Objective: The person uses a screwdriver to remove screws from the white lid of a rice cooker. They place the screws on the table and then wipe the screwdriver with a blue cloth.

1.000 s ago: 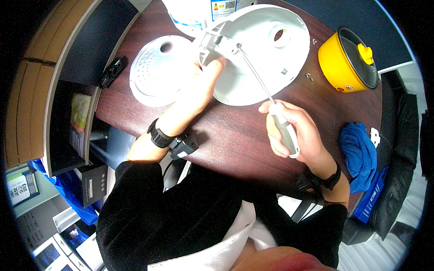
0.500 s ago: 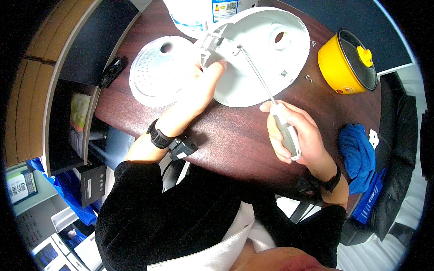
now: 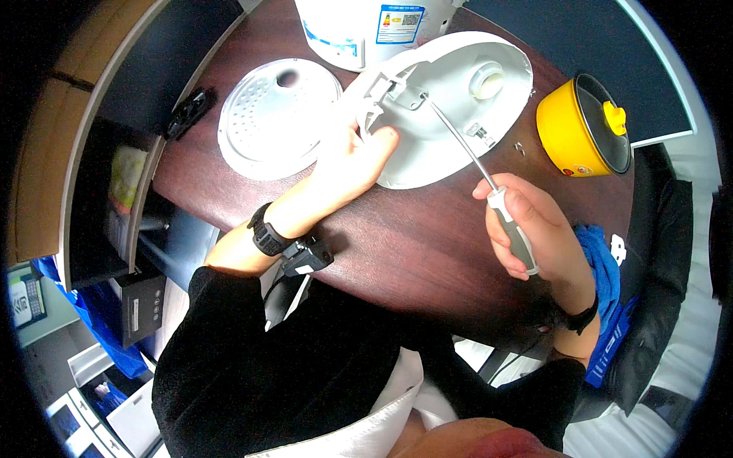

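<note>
Lid (image 3: 432, 141) tipped more vs b4; L hand (image 3: 355, 156) grips it, R hand (image 3: 544, 221) grips screwdriver (image 3: 498, 200); disc (image 3: 273, 126) L, yellow pot (image 3: 574, 137) R.

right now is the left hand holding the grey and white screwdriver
No, the right hand is the one gripping the grey and white screwdriver.

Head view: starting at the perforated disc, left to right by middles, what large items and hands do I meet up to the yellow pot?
Perforated disc → left hand → white shell → right hand gripping a screwdriver → yellow pot.
</note>
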The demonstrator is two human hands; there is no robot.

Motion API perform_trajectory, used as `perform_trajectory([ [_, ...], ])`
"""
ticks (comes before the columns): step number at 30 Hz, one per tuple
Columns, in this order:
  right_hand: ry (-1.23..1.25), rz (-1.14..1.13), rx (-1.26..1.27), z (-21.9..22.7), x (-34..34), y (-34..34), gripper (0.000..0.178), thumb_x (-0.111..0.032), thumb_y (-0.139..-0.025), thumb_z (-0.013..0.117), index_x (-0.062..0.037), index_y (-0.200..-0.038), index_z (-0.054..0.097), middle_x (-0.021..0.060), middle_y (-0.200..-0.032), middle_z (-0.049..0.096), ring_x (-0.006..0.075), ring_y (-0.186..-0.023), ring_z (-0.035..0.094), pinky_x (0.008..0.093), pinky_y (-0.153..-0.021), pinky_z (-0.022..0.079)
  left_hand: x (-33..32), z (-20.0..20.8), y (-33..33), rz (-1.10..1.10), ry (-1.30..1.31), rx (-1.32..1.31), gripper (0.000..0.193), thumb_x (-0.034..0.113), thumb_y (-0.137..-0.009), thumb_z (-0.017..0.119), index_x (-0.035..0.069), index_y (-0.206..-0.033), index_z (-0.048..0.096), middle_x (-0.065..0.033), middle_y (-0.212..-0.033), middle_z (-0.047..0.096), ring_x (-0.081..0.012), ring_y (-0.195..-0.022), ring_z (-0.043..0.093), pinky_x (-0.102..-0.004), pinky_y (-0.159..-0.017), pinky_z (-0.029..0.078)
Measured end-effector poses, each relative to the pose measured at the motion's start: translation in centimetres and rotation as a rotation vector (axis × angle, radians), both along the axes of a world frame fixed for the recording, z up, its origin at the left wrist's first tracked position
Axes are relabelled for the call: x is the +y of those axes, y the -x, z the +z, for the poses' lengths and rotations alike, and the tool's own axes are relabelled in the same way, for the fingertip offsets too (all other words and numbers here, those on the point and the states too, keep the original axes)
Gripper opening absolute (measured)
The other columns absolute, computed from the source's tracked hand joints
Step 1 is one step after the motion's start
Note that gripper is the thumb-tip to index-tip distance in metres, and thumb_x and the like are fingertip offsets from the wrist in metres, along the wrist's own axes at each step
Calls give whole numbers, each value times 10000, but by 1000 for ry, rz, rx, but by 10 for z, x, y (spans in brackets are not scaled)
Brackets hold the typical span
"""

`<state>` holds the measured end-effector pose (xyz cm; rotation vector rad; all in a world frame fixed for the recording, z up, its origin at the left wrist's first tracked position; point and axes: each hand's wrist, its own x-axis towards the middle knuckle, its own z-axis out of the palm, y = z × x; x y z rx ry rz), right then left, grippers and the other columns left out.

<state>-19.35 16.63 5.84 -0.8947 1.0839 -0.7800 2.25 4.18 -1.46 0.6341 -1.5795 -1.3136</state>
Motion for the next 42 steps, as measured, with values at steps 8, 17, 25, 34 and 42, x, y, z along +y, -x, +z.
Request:
perform_trajectory([
  [8,457,118,847,25,-5,7,193,-159,-957,472,-30,-1090,526,124,-627,545,249,-484,546,343,-466,413,-3,8,5,13,120,15,520,17,-750,518,-28,-1267,490,-139,-1073,636,-182,-978,594,-294,-865,457],
  [17,698,131,1236,31,3,-5,227,-200,-975,462,-33,-1120,515,94,-673,566,232,-524,563,294,-503,416,-3,9,5,29,112,8,408,111,-874,594,5,-1261,520,-99,-1066,645,-138,-978,586,-293,-850,469],
  [25,-144,-122,-399,-10,18,-17,353,-307,-1021,314,-22,-1191,436,62,-669,464,127,-389,418,238,-326,347,0,9,10,57,138,50,374,123,-909,577,10,-1261,524,-62,-1046,638,-111,-957,565,-270,-829,462],
  [34,-157,-156,-602,-25,19,-31,376,-320,-1023,304,-17,-1220,409,75,-699,458,126,-398,424,248,-328,358,4,11,6,83,64,-40,308,141,-898,624,25,-1176,559,-38,-1024,623,-100,-925,558,-262,-807,454],
  [42,22,-78,25,-8,3,-12,324,-266,-1005,403,-2,-1174,487,24,-646,469,65,-393,408,208,-345,322,3,14,5,97,129,-46,305,117,-893,612,28,-1179,557,-36,-1033,612,-108,-933,550,-271,-809,450],
])
